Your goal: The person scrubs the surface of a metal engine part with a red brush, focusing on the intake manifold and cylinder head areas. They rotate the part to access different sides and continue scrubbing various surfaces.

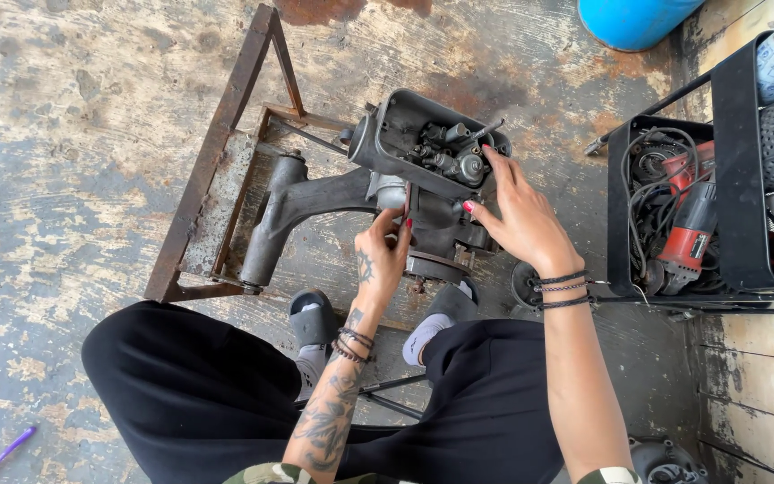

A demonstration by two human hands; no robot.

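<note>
A worn, paint-flaked concrete floor carries everything here. On it lies a rusty angle-iron frame, and resting on that frame is a dark grey engine assembly: a long cast arm running from lower left up to an open black housing whose inside shows small metal fittings and a carburettor-like cluster. The person sits just below it, black-trousered knees spread to either side and feet in grey sandals touching the floor right beneath the engine.

To the right stands a black tool rack holding a red power drill tangled in cables; a blue barrel sits at the top edge.

The right hand lies spread wide against the right side of the engine, index fingertip up on the housing's rim, holding nothing but bracing the casting. The left hand is directly below the housing, fingers pinched narrowly on a small part at the engine's middle; what it grips is too hidden to tell. A purple pen lies at lower left.
</note>
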